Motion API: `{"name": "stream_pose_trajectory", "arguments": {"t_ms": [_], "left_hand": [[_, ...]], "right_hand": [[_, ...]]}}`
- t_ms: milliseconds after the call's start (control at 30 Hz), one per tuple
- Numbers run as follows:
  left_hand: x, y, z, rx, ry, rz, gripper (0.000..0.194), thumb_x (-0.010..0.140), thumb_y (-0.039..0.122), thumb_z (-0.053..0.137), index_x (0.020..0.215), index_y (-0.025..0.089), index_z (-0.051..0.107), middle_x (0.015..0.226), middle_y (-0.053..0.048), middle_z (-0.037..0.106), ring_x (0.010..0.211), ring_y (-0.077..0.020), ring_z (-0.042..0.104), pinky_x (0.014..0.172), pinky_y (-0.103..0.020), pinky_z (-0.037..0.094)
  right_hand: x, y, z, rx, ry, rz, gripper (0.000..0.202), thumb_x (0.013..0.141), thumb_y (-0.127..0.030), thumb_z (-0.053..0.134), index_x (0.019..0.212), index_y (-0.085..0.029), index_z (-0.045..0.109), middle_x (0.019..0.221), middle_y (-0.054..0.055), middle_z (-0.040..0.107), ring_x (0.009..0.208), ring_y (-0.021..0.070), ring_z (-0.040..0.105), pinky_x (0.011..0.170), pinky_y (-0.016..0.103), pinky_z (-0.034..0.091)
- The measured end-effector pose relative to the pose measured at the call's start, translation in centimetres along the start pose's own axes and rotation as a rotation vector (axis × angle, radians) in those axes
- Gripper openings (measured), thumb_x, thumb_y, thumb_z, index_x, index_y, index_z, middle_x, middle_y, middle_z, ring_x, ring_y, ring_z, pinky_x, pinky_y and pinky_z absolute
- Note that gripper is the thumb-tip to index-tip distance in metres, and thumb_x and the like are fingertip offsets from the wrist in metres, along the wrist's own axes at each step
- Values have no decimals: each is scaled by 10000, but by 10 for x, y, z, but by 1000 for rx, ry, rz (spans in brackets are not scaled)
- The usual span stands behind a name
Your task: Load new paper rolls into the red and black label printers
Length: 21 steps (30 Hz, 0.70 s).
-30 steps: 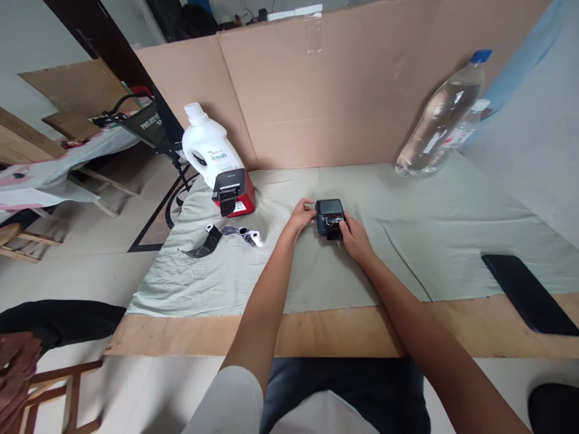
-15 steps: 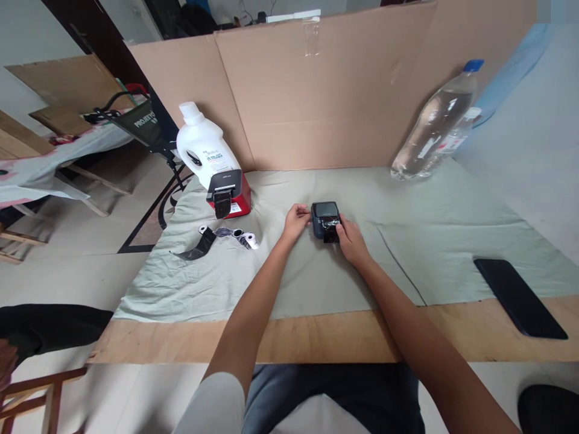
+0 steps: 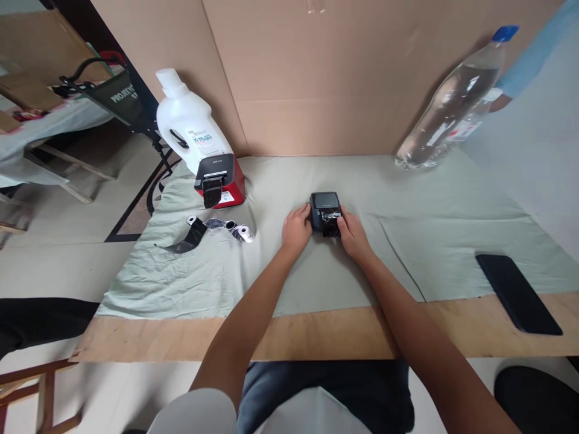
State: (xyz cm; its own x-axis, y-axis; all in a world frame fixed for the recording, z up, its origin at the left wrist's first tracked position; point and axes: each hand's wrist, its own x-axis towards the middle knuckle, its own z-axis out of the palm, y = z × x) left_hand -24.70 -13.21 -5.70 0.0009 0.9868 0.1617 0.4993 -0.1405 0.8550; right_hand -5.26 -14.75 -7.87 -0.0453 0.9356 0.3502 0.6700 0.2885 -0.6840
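Note:
A small dark label printer [image 3: 324, 208] sits on the pale green cloth [image 3: 271, 265] near the table's middle. My left hand [image 3: 296, 231] grips its left side with curled fingers. On the printer's right front my right hand [image 3: 353, 235] holds it, fingers on a strip of black shiny tape [image 3: 332, 223] coming out of the front. To the left lie a black tape strip and small rolls [image 3: 217, 229].
A red and black printer [image 3: 219, 184] stands in front of a white jug [image 3: 185, 129] at the back left. A clear water bottle [image 3: 452, 102] leans at the back right. A black phone [image 3: 518, 293] lies at the right. Cardboard walls [image 3: 316, 78] close the back.
My left hand has closed onto the printer's left side; half a second ago it was just off it. The camera has tilted down and moved closer.

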Motion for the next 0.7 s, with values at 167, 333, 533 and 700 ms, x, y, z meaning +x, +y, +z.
{"name": "stream_pose_trajectory", "arguments": {"t_ms": [167, 333, 533, 700], "left_hand": [[6, -1, -10, 4, -63, 13, 643, 776, -59, 553, 1281, 262, 790, 1396, -88, 732, 1403, -312, 575, 1290, -471, 327], [13, -5, -22, -52, -142, 9, 653, 719, -84, 587, 1202, 290, 818, 1341, -40, 765, 1398, -299, 571, 1311, -439, 283], [15, -11, -19, -82, -111, 18, 630, 747, -111, 587, 1144, 304, 845, 1280, -32, 786, 1390, -298, 593, 1313, -454, 275], [24, -15, -21, -291, -92, -80, 509, 785, -57, 656, 1028, 339, 863, 1272, 19, 791, 1417, -273, 590, 1292, -498, 351]], "right_hand": [[0, -2, -2, 3, -17, 6, 903, 1014, -799, 182, 1541, -171, 561, 1394, 210, 698, 1253, 383, 630, 1116, 600, 458], [0, -2, -3, 7, -21, 1, 867, 1015, -793, 216, 1558, -200, 541, 1366, 191, 709, 1240, 383, 632, 1105, 583, 469], [0, -2, -5, 1, -29, 26, 862, 1022, -783, 206, 1544, -188, 547, 1343, 199, 709, 1232, 382, 631, 1101, 571, 468], [0, -1, -6, 18, -28, 0, 845, 1021, -783, 220, 1551, -208, 538, 1337, 190, 708, 1246, 379, 622, 1103, 567, 466]]}}
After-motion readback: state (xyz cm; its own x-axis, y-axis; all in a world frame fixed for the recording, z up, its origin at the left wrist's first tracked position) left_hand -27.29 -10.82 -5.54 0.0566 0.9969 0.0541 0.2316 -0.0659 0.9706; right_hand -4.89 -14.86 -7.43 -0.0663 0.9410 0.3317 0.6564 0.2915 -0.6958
